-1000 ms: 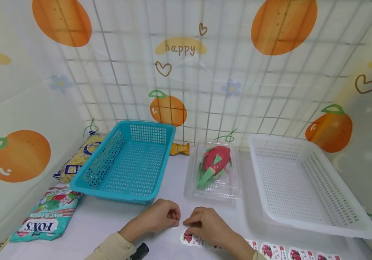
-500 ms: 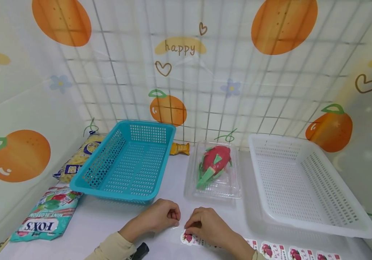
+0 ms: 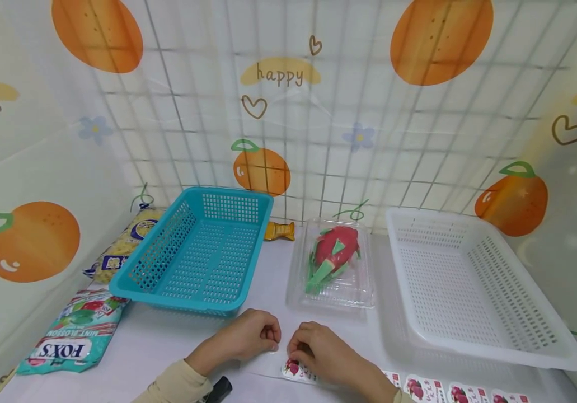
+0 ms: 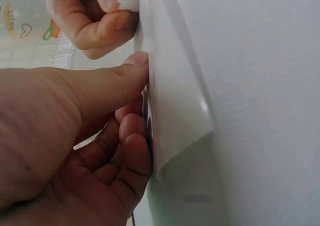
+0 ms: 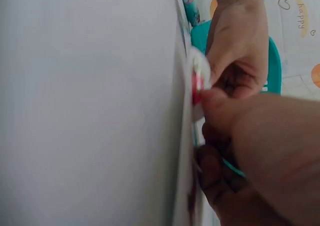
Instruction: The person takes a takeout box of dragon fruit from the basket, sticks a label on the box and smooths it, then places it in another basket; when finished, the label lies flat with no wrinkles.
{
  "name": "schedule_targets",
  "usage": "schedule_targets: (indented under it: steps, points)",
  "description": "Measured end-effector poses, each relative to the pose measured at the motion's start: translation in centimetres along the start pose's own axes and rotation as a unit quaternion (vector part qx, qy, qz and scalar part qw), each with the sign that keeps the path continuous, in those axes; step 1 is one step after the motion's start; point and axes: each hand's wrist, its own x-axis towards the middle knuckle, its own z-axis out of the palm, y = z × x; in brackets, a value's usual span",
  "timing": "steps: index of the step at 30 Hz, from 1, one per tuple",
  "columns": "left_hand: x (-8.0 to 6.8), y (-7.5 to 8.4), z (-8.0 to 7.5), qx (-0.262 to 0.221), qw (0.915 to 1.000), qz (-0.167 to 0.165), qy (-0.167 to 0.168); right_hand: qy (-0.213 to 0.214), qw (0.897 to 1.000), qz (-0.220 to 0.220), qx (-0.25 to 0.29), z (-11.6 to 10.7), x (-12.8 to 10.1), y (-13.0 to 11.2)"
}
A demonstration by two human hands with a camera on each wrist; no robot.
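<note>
Left hand (image 3: 248,338) and right hand (image 3: 318,350), each grip pinched on the end of the sticker strip (image 3: 419,387), which lay along the near edge of the bench (image 3: 167,347), before the boxed dragon fruit (image 3: 332,254) and the teal basket (image 3: 197,252).

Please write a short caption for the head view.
Both hands pinch a sticker strip before a boxed dragon fruit.
</note>
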Motion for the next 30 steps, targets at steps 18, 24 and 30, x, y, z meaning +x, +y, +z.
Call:
schedule_targets:
  steps: [18, 24, 30]
  points:
    - [-0.1, -0.2, -0.1, 0.009, 0.9996, 0.024, 0.011, -0.037, 0.995, 0.037, 0.087, -3.9, -1.0, -0.6]
    - [-0.1, 0.0, -0.1, 0.007, 0.9997, 0.023, 0.009, -0.022, 0.991, 0.042, 0.128, -4.8, -1.3, -0.4]
    - [-0.1, 0.1, -0.2, 0.009, 0.9998, 0.014, 0.004, 0.005, 0.991, 0.038, 0.132, -5.6, -1.6, -0.2]
